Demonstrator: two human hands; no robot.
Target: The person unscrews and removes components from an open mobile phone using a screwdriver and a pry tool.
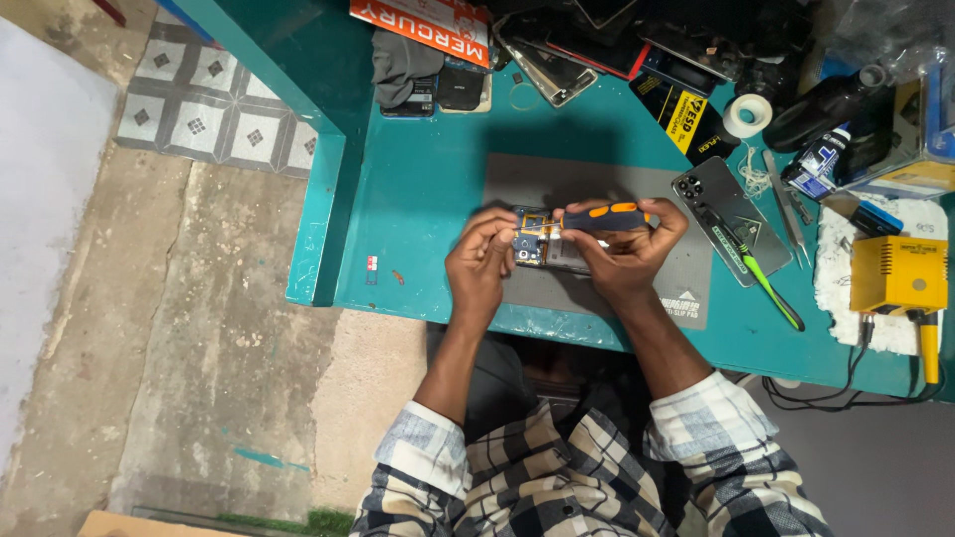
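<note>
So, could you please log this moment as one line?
left hand: steadies opened blue phone | right hand: holds dark orange-spotted screwdriver | grey mat

A mat [597, 189] lies on the table [418, 179], and over its near edge the left hand [479, 261] and right hand [622, 249] meet around an opened phone [542, 244], the right one holding a screwdriver [609, 216] across the top of it. Right of the hands a phone back [731, 227] lies half on the mat with a pry tool [761, 278] across it, then tweezers [786, 209] and, farther right, a box [900, 273] on a cloth [836, 268]. Behind the mat a heap of phones [557, 65] lines the table's far edge, with a tape roll [747, 115] and a bottle [831, 99] to its right.
</note>
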